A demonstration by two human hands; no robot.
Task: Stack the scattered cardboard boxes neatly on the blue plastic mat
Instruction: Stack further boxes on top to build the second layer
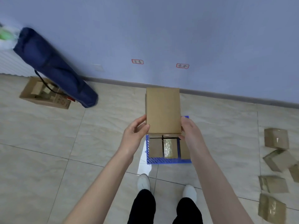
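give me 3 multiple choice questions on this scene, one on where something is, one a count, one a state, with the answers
1. Where is the dark blue bag?
A. hanging from a hook
B. lying flat at the far right
C. propped up at the left, by the wall

2. How many red-bordered labels are on the wall?
A. one
B. two
C. four

3. What is the state of the plain cardboard box?
A. gripped by the left hand and the right hand above the blue mat
B. lying untouched on the tiles
C. tucked under one arm

Answers:
1 C, the bag slants up from the tiles toward the left end of the wall.
2 B, a second label sits to the right of the first.
3 A, a hand holds each side, and the mat shows below the box.
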